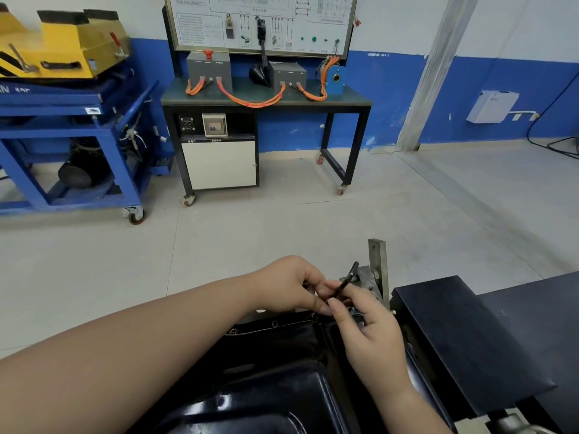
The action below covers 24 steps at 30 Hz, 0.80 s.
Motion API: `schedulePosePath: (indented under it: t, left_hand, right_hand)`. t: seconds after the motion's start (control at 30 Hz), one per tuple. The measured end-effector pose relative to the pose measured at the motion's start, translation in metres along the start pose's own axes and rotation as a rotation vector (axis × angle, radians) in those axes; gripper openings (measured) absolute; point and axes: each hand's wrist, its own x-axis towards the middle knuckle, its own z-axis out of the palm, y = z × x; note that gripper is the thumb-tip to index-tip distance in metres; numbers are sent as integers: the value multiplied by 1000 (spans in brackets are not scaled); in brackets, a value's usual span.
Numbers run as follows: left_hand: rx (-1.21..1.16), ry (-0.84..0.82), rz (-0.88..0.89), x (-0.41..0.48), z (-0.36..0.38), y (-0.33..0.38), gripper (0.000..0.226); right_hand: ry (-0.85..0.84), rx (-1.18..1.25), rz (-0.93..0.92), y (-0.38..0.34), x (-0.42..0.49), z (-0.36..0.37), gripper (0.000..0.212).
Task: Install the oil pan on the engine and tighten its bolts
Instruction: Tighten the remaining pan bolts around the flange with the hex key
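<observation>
Glossy black stamped-steel oil pan (266,371) low centre beneath both forearms, small flange bolts (275,323) on its far edge, right hand (369,333) pinching thin black L-shaped hex key (346,281) over the pan's far corner, left hand (291,286) fingers curled on the same key, grey metal bracket (377,261) just behind, black-framed training bench (266,103) against the far wall.

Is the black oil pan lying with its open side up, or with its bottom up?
Bottom up. The oil pan shows its closed, glossy outer shell toward the camera; no hollow inside is seen.
</observation>
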Motion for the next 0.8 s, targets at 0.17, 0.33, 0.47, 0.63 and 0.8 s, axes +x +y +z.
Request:
schedulePosePath:
  t: [0.17,0.33,0.47,0.63,0.8]
  left_hand:
    - [19,12,8,1,0,0,29]
    - [9,-5,5,1,-1,-1,17]
    - [15,-15,10,2,-1,-2,17]
    - [9,-30,12,1,-3,-3,11]
    - [11,-31,6,0,-4,-3,14]
  right_hand:
    - [11,156,61,0,3,-1,19]
    - [-96,481,199,-6,18,-8,16]
    - [-215,419,170,-9,33,-24,44]
    - [-356,-272,-188,-25,60,-53,15]
    - [-485,-905,-637,-43,83,-60,49]
